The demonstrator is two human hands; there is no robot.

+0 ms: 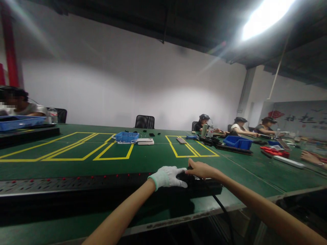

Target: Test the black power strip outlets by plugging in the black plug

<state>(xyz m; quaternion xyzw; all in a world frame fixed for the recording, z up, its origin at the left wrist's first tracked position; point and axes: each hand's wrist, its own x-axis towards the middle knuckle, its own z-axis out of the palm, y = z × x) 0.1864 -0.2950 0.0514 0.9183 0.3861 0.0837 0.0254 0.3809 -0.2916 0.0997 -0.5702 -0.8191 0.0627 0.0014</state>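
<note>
My left hand (167,177), in a white glove with a pale green cuff, is closed around a small black part (182,176), thumb and fingers on either side of it. My bare right hand (201,169) pinches at the same part from the right. What kind of part it is cannot be made out. Under both hands lies a long black metal rail (76,190) with a row of red dots along its top. A black cable (222,207) hangs from beneath the right hand over the table's front edge.
Yellow tape outlines (87,158) mark the green table (153,217). Farther back stand a blue basket (127,137), a white box (145,141) and a blue bin (237,142). Red tools (274,152) lie to the right. Several people sit around the table; one person's hand (310,157) reaches in at right.
</note>
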